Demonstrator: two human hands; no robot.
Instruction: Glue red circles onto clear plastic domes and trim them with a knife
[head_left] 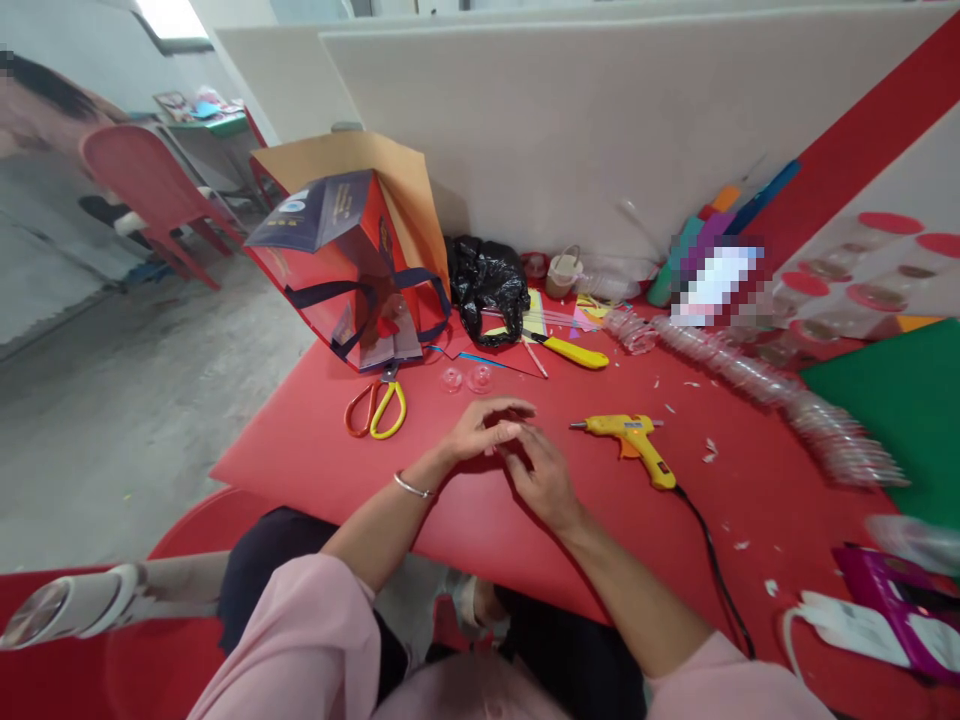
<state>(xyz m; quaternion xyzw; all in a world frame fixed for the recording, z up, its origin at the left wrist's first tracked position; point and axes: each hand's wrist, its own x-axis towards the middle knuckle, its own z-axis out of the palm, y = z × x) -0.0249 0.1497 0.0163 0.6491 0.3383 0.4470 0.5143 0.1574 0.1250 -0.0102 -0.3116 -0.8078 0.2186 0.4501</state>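
Observation:
My left hand point(487, 428) and my right hand point(544, 480) meet above the red table point(480, 510), near its front edge. The left fingers stretch out to the right, with the thumb resting against the right fingertips. On the right hand the fingers lie slightly bent, with the thumb apart from them. I see nothing held; the space between the palms is partly hidden. A yellow glue gun point(631, 436) lies right of my hands, its cord running toward me. Scissors point(379, 408) with red and yellow handles lie to the left. Two clear plastic pieces point(480, 378) sit just behind my hands.
An orange and navy paper bag point(322, 260) stands at the back left beside a black plastic bag point(487, 290). A yellow-handled cutter point(574, 352) lies nearby. Stacked clear plastic cups point(772, 385) run along the right. A power strip point(855, 628) sits front right. Someone sits far left.

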